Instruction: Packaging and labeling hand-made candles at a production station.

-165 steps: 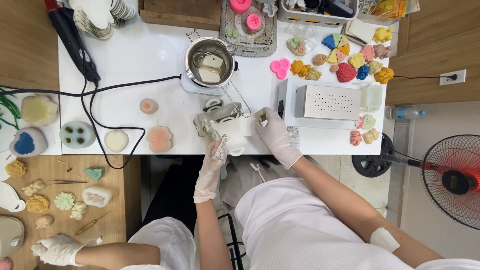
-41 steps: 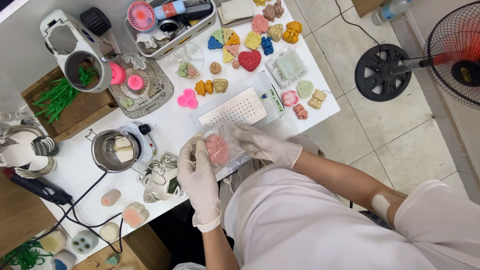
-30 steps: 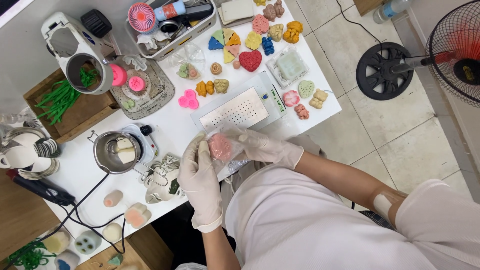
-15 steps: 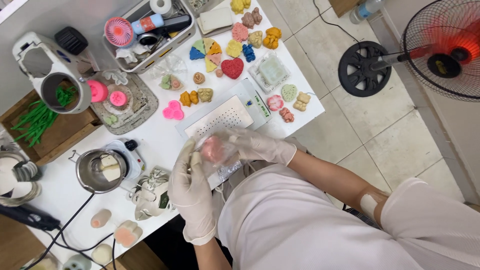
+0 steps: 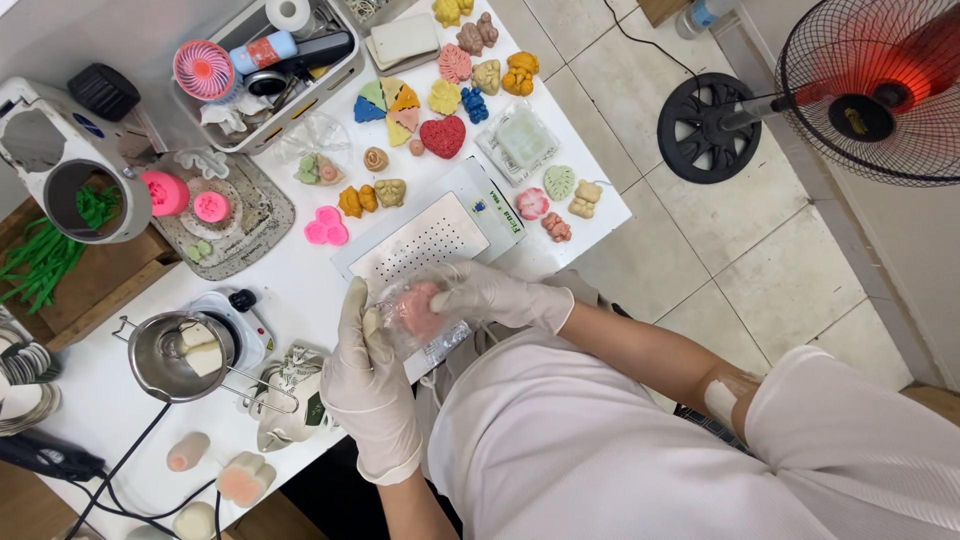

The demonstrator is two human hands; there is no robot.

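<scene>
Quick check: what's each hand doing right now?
Left hand: closed on the clear-wrapped pink piece.
Right hand: closed on the same piece.

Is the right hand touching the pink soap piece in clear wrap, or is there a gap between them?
Touching. In the head view, the right hand lies its gloved fingers over the wrapped pink soap piece, with no gap; the left hand holds it from the other side.

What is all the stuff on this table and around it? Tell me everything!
pink soap: one, in clear wrap, between both hands
white perforated machine: one, table middle
red heart soap: one, among many coloured soaps, table top
metal pot: one, silver, on small hotplate, left
grey tray: one, holds tools, top
fan: one, black, on floor, right
left hand: white glove, behind the soap
right hand: white glove, on the wrap
</scene>
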